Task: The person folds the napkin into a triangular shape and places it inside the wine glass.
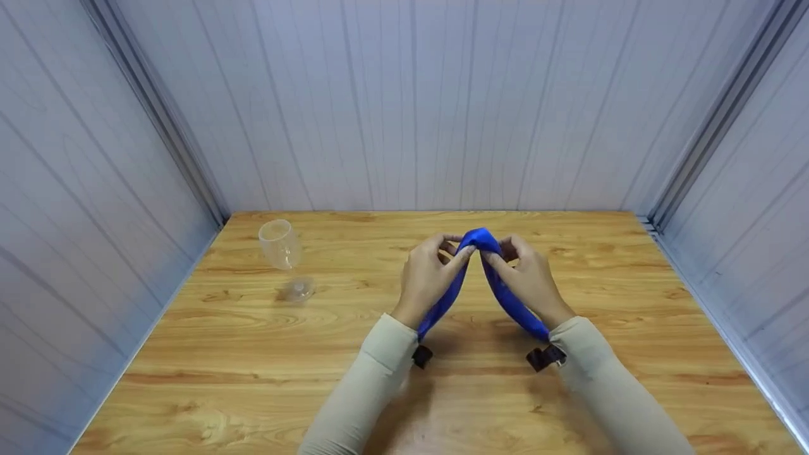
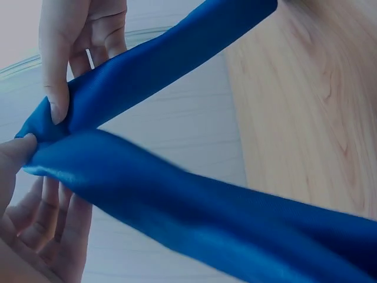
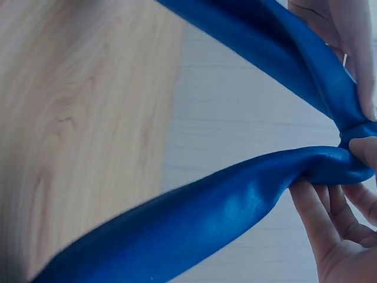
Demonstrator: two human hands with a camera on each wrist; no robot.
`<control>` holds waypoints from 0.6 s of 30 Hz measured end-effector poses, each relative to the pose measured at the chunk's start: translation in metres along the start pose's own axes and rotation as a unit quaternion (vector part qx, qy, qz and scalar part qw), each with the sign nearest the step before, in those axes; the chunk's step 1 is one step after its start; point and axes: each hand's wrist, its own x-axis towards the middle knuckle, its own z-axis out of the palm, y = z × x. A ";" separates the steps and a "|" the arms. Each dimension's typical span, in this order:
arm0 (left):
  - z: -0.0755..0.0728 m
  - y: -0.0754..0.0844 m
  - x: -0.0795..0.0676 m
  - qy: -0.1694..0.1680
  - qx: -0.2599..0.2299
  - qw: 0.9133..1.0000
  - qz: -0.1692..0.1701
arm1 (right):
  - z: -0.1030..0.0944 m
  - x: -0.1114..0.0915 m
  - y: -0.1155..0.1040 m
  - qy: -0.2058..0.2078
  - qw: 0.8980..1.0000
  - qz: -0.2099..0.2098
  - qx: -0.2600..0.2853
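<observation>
A long strip of blue satiny cloth [image 1: 515,306] is bunched between both hands at mid-table. Its two tails hang down and apart toward the wrists in an upside-down V. Thumb and fingers of the left hand [image 1: 426,278] pinch it just left of the peak, while the right hand [image 1: 531,278] pinches it close by on the other side. In the right wrist view the cloth [image 3: 177,218] gathers into a knot-like crossing between the thumbs. The left wrist view shows the cloth [image 2: 147,183] partly folded lengthwise, with both thumbs pressing its bend.
A clear stemmed glass [image 1: 280,245] stands upright at the back left of the wood-grain table [image 1: 240,354]. Pale panelled walls [image 1: 392,107] enclose the back and both sides. Dark straps [image 1: 545,358] show by the wrists, below the light sleeves [image 1: 373,373].
</observation>
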 end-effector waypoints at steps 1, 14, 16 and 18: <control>-0.001 0.001 0.000 0.000 -0.001 1.000 0.005 | -0.001 0.001 -0.003 0.002 1.000 0.000 0.002; -0.016 0.018 0.020 0.023 -0.131 0.986 0.098 | -0.018 0.019 -0.039 0.027 0.997 -0.053 0.040; -0.018 0.020 0.022 0.023 -0.131 0.986 0.102 | -0.020 0.020 -0.042 0.025 0.997 -0.057 0.040; -0.019 0.021 0.022 0.018 -0.131 0.986 0.104 | -0.021 0.021 -0.044 0.024 0.997 -0.056 0.039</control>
